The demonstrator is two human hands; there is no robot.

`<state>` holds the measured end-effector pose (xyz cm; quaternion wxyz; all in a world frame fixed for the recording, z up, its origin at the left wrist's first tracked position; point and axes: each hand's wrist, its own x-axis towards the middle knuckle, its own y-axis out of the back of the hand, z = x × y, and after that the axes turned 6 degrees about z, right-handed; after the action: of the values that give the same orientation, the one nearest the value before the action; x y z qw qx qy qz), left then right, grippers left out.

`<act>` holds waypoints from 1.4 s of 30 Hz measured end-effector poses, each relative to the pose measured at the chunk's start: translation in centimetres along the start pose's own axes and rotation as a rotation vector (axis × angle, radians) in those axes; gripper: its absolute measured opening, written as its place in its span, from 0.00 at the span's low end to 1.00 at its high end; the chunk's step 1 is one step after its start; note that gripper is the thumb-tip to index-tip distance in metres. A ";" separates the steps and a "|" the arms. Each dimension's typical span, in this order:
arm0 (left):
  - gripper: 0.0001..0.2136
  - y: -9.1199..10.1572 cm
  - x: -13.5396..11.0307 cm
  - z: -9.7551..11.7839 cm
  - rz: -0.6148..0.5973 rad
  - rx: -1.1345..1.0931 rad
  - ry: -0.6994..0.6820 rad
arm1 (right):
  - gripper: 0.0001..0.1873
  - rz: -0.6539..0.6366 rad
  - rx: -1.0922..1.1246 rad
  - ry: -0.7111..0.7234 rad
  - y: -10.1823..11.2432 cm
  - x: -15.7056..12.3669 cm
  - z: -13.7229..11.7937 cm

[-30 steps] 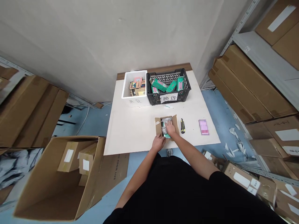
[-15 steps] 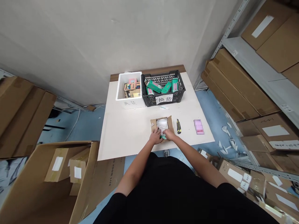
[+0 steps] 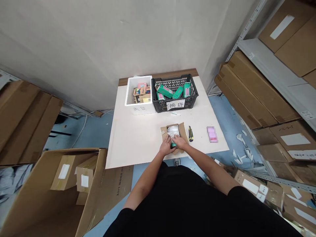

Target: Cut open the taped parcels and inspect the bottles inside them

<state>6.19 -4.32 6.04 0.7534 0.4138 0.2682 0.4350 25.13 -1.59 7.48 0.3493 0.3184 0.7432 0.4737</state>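
In the head view, a small open cardboard box [image 3: 183, 131] stands on the white-topped table [image 3: 135, 138], its flaps spread outward, and a pale plastic bag [image 3: 173, 129] lies inside it, with a bit of a green item [image 3: 173, 144] showing at the box's near end. The left hand [image 3: 166, 145] is at the near left corner of the box, back upward and fingers stretched over the edge toward the bag; whether it grips anything I cannot tell. The right hand [image 3: 179, 142] comes in over the near right part of the box, its fingers bent and touching the bag just beside the green item; whether they pinch it or only press on it cannot be made out. Just to the right of the box lies a black and yellow cutter knife [image 3: 191, 134], and farther right of the box is a blurred pink thing [image 3: 212, 134]. Beyond the box there is a small paper scrap [image 3: 175, 114], and behind that a black crate [image 3: 187, 104] bearing a paper sign and holding several green boxes [image 3: 166, 91]. Beyond the box and to its left, next to the crate, a white tub [image 3: 143, 109] holds small packets [image 3: 143, 90] in mixed colours. On the floor, well to the left of the box, a big carton [image 3: 95, 194] stands open with smaller taped cartons [image 3: 63, 171] inside
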 end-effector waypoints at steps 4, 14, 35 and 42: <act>0.43 0.0 0.0 -0.2 0.070 -0.019 0.012 | 0.28 0.098 0.047 -0.025 0.4 -0.9 0.2; 0.53 1.0 0.8 0.6 0.334 0.019 0.146 | 0.19 0.375 0.132 -0.280 3.9 0.1 1.4; 0.10 1.6 2.3 -2.2 0.416 0.053 0.137 | 0.19 0.492 0.148 -0.372 6.2 7.4 2.0; 0.13 2.3 1.2 -3.2 0.434 0.034 0.139 | 0.21 0.610 0.259 -0.387 6.9 12.4 0.0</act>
<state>3.35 -1.37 6.29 0.6147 0.4434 0.2316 0.6098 19.22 10.76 11.13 0.2829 0.6498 0.5885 0.3891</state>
